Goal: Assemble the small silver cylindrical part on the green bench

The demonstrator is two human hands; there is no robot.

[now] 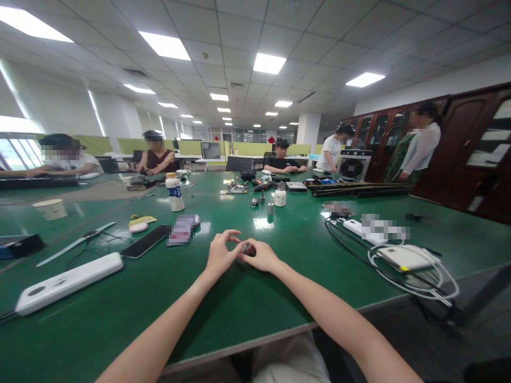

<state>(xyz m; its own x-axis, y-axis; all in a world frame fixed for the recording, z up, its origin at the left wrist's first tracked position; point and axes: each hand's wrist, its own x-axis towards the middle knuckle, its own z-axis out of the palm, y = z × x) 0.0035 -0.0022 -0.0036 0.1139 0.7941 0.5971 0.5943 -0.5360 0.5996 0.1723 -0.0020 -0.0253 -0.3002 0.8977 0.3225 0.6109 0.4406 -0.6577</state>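
Observation:
My left hand and my right hand meet above the green table. Between their fingertips is a small object, mostly hidden and too small to name. The right fingers are curled round it in a pinch. On the left, thumb and fingers bend toward the same spot, with a gap between thumb and index finger. Beyond the hands stand a small grey cylinder and a white jar. Small dark parts lie beside them.
A phone, a white power strip, a bottle and a paper cup are on the left. Cables and a white box lie on the right. Several people are around the table.

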